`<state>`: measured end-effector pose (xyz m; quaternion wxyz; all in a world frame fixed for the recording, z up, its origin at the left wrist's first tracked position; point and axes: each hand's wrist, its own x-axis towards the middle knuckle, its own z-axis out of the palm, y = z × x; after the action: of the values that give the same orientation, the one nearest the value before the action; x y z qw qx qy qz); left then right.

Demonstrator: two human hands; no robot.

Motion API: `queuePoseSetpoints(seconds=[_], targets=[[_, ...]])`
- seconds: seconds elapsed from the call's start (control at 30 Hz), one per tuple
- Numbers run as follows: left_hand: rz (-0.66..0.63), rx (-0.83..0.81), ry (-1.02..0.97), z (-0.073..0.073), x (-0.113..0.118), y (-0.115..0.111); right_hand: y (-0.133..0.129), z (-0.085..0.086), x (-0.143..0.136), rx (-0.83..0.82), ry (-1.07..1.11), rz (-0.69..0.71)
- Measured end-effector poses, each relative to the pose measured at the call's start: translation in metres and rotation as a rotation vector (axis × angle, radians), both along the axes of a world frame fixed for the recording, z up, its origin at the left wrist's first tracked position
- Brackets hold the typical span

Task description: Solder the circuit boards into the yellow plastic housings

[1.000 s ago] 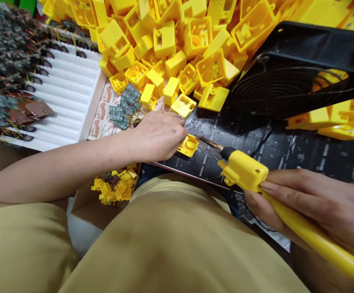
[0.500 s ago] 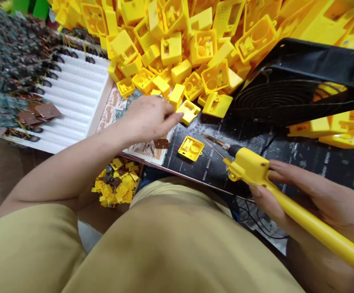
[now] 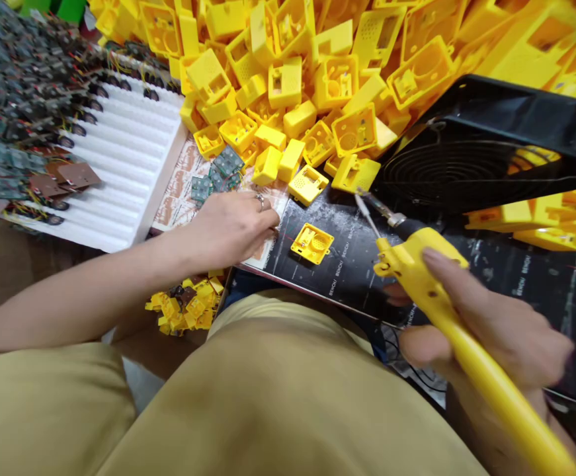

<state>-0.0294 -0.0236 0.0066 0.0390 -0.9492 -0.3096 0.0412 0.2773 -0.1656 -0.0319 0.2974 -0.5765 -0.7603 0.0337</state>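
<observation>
My right hand point(image 3: 486, 311) is wrapped round a yellow soldering gun point(image 3: 431, 284), whose metal tip points up and left over the black bench mat point(image 3: 362, 264). An open yellow case point(image 3: 312, 243) lies on the mat between my hands, with a thin wire at its left side. My left hand point(image 3: 243, 225) rests at the mat's left edge, its fingers bent together over the spot where a brown board lay; what they hold is hidden. Just beyond it are green circuit boards point(image 3: 225, 168) and a yellow case point(image 3: 308, 185).
Yellow cases point(image 3: 285, 82) are heaped across the back. A black fan point(image 3: 446, 158) stands at the right. On the left, a white foam tray point(image 3: 123, 152) bears many wired boards point(image 3: 20, 99). Below the bench edge is a pile of small yellow parts point(image 3: 188, 307).
My left hand has drawn back toward the bench's front edge, covering the brown board. The soldering gun has turned in my right hand, its tip now farther up and right.
</observation>
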Motion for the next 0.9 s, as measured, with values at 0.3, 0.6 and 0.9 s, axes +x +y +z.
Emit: queuePoseSetpoints(seconds=[0.3, 0.6, 0.9], targets=[[0.004, 0.054, -0.555, -0.035, -0.030, -0.032, 0.029, 0.007, -0.032, 0.115, -0.049, 0.252], [0.233, -0.350, -0.293, -0.020, 0.014, -0.006, 0.051, -0.021, -0.071, 0.224, -0.083, 0.218], [0.167, -0.472, -0.474, -0.017, 0.011, -0.015, 0.053, -0.022, -0.066, 0.098, 0.048, 0.425]])
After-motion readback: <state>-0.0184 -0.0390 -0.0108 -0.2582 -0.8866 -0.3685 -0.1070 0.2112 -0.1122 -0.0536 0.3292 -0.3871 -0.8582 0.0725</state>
